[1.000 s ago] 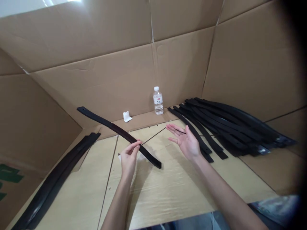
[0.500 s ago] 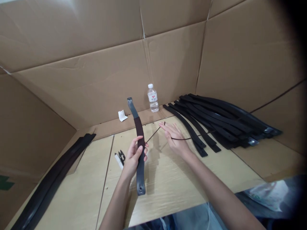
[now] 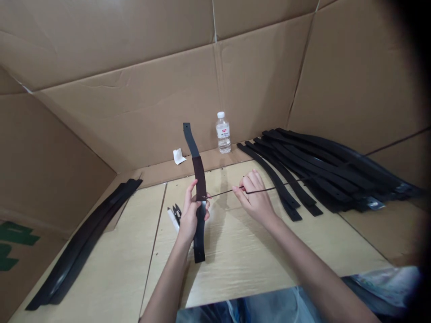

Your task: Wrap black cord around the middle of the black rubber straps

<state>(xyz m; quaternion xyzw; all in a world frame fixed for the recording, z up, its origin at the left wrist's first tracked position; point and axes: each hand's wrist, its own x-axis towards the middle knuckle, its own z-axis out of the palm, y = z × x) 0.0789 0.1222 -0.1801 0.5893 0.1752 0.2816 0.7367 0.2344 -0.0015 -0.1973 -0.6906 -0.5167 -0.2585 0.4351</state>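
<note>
My left hand (image 3: 191, 214) grips a long black strap (image 3: 199, 179) near its middle and holds it upright; a dark brown section of the strap shows just above the fingers. A thin black thread (image 3: 269, 187) runs from the strap to the right. My right hand (image 3: 255, 197) is closed in a pinch on that thread, a short way right of the strap. A small pair of thread snips (image 3: 175, 214) with a white handle lies on the wooden table (image 3: 235, 251) beside my left hand.
A pile of several black straps (image 3: 323, 170) lies at the right. More black straps (image 3: 84, 242) lie along the left edge. A water bottle (image 3: 222, 133) and a small white scrap (image 3: 178, 156) stand at the back by the cardboard walls (image 3: 134, 89).
The strap swung from a slant to upright in my left hand. My right hand went from open and spread to a pinch on the thread and drew it taut.
</note>
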